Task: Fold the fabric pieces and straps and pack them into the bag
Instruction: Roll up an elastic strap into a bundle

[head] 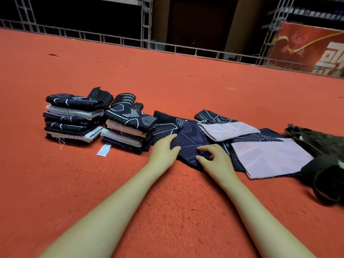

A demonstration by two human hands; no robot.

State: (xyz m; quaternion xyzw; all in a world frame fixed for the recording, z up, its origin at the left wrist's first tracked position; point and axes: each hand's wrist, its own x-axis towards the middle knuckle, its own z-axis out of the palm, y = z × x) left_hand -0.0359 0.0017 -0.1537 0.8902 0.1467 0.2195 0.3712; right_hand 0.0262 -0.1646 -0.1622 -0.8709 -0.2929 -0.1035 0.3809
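Both hands lie on the navy fabric piece [188, 144] spread on the red carpet [167, 202], left hand [163, 151] flat, right hand [214, 157] pinching its near edge, with the dark bag [320, 155] to the right.

Orange-red carpet [167, 211] fills the floor — a low metal truss rail [115, 39] runs along its far edge, dim dark shelving behind, and a red banner [307, 51] at two o'clock.
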